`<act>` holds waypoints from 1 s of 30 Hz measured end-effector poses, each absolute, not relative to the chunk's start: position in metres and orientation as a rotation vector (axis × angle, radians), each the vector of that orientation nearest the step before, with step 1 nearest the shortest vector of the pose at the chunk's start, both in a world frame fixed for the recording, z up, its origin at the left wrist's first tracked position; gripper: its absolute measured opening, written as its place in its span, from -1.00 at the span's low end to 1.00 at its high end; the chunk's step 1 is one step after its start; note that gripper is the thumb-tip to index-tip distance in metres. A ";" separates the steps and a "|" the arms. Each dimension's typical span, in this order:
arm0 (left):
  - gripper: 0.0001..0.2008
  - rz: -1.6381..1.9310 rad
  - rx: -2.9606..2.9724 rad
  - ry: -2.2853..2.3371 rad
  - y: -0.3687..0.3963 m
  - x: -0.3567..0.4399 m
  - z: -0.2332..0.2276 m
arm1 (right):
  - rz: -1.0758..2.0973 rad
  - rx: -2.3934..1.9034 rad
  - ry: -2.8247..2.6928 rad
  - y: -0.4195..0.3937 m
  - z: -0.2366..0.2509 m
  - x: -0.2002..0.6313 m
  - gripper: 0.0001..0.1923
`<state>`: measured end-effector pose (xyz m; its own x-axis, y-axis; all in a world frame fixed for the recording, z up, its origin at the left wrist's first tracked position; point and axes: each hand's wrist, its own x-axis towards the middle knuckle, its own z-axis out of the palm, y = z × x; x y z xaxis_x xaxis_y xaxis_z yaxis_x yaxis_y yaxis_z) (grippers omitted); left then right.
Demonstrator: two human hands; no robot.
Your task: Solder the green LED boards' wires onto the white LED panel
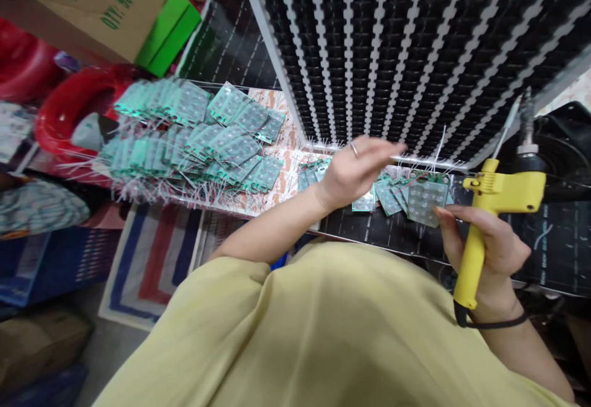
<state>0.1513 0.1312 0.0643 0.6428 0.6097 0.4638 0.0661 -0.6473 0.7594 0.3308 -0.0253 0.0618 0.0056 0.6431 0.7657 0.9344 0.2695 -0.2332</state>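
- The step in hand looks like work on small green circuit boards, one board at a time, with a hot tool.
- The right hand (489,253) is closed around the handle of a yellow tool (496,210). It looks like a soldering gun, and its metal tip points up and away from the hand.
- The right hand's fingertips also touch one small board (423,201). That board lies just to the left of the tool, at the near edge of the bench (558,247).
- The left hand (355,170) is open, with its fingers stretched out flat. It holds nothing. It hovers over a few loose boards (386,194) that lie just under and beside it.
- Far off to the left of that hand sits a big pile of boards (194,136) with thin white wires poking out.
- Just past both hands stands a big black tray (415,44) with white strips on it.
- My guess is that the next move needs the left hand to hold a board steady, and the hot tip to come down with care, away from the fingers.
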 end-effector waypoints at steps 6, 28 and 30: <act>-0.62 0.599 1.605 0.764 0.131 0.175 0.089 | -0.390 -1.411 -1.844 -0.026 0.062 0.329 -0.77; -0.75 0.138 1.195 0.676 0.101 0.168 0.091 | -0.054 -1.308 -1.714 -0.018 0.065 0.347 -0.60; -0.85 0.157 1.277 0.689 0.101 0.174 0.086 | -0.088 -1.335 -1.754 -0.010 0.067 0.341 -0.61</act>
